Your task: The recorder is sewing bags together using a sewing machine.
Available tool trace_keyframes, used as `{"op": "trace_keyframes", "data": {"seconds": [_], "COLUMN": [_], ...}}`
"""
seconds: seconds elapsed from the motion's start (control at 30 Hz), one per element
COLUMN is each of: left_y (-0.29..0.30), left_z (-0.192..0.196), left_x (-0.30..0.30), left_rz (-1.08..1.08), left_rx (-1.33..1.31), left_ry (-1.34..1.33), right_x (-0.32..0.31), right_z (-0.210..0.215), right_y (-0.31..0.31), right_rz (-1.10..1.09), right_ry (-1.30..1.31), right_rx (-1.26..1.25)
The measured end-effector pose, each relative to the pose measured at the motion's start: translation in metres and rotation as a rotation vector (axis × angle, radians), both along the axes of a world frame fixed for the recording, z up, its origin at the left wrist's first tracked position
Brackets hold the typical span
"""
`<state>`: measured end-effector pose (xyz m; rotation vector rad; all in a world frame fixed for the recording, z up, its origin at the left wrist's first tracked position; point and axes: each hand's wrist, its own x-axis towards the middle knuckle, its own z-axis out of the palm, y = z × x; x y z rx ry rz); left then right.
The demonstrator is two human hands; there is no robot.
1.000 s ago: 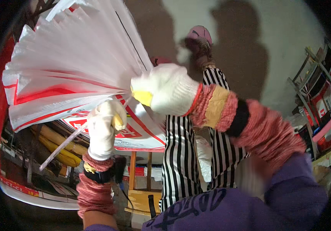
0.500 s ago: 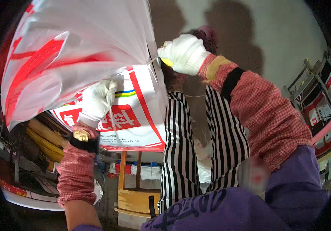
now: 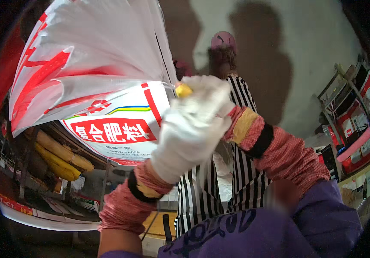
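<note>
A large white woven sack (image 3: 94, 69) with red print hung bunched at upper left, filling most of the view. Beside it stood a person in a black-and-white striped garment (image 3: 202, 193). The gloved left hand (image 3: 189, 133) and the gloved right hand (image 3: 208, 92) met at the sack's gathered neck, fingers curled shut around it. A small yellow piece (image 3: 183, 90) showed between the gloves; which hand pinched it could not be told
</note>
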<state>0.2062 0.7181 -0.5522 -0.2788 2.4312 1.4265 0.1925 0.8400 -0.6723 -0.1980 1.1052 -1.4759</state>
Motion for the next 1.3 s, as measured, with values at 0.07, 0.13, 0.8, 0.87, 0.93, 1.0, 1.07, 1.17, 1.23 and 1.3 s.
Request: {"op": "trace_keyframes", "data": {"seconds": [0.07, 0.13, 0.8, 0.87, 0.93, 1.0, 1.07, 1.17, 1.23, 1.3], "left_y": [-0.022, -0.037, -0.095, -0.097, -0.094, -0.084, -0.074, -0.082, -0.077, -0.078], "left_z": [-0.017, -0.021, -0.054, -0.051, -0.05, -0.052, -0.057, -0.076, -0.09, -0.091], "left_x": [0.013, 0.035, 0.045, 0.042, 0.043, 0.038, 0.029, 0.037, 0.035, 0.041], "left_rz": [-0.073, 0.253, 0.313, 0.061, -0.022, -0.101, -0.457, -0.487, -0.538, -0.467], "left_rx": [-0.139, 0.122, 0.578, 0.382, 0.233, 0.097, -0.529, -0.529, -0.498, -0.438], "left_ry": [0.102, -0.434, -0.689, -0.586, -0.451, -0.308, 0.188, 0.322, 0.433, 0.434], "right_x": [0.01, -0.008, -0.001, -0.004, -0.007, -0.005, 0.004, 0.004, -0.004, -0.008], "right_z": [0.007, 0.023, 0.078, 0.077, 0.08, 0.073, 0.048, 0.028, 0.028, 0.028], "right_y": [0.002, -0.02, -0.027, -0.043, -0.053, -0.05, -0.029, -0.025, -0.026, -0.026], "right_rz": [-0.106, 0.03, 0.717, 0.809, 0.854, 0.907, 0.566, 0.364, 0.314, 0.13], "right_ry": [0.075, 0.255, 0.812, 0.663, 0.733, 0.805, 0.986, 0.909, 0.924, 0.65], "right_rx": [0.215, 0.544, 0.368, 0.339, 0.372, 0.417, 0.318, 0.404, 0.637, 0.632]}}
